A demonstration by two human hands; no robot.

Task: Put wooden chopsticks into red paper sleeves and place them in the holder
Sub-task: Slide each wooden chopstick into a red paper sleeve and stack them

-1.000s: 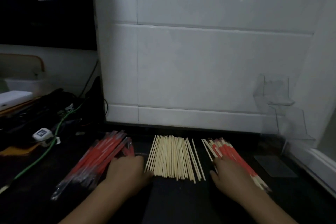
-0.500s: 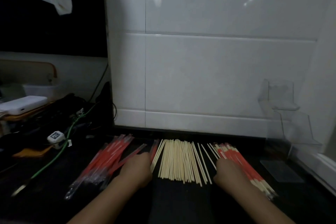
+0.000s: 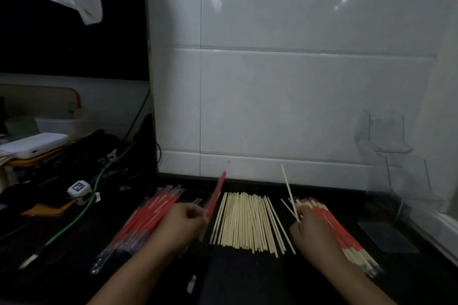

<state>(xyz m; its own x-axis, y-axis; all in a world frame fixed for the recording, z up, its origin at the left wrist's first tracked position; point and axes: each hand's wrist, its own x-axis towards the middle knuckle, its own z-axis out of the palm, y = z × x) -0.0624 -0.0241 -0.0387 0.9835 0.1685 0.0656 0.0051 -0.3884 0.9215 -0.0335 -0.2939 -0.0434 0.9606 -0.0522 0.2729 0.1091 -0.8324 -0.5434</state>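
A spread of bare wooden chopsticks (image 3: 245,223) lies on the dark counter in the middle. A pile of empty red sleeves (image 3: 146,220) lies to its left. My left hand (image 3: 183,223) grips one red sleeve (image 3: 216,195), its far end raised toward the wall. To the right lies a pile of sleeved chopsticks (image 3: 344,233). My right hand (image 3: 312,230) pinches a wooden chopstick (image 3: 287,188) that points up and away. A clear plastic holder (image 3: 396,163) stands at the right against the wall.
White tiled wall (image 3: 285,96) rises right behind the piles. At the left are a green cable (image 3: 81,213), a small white tagged device (image 3: 79,188), a white power bank (image 3: 37,147) and dark clutter. A white ledge (image 3: 443,230) borders the right side.
My left hand has lifted one red sleeve off the left pile. My right hand has raised a wooden chopstick from beside the right pile. The view tilted slightly upward.
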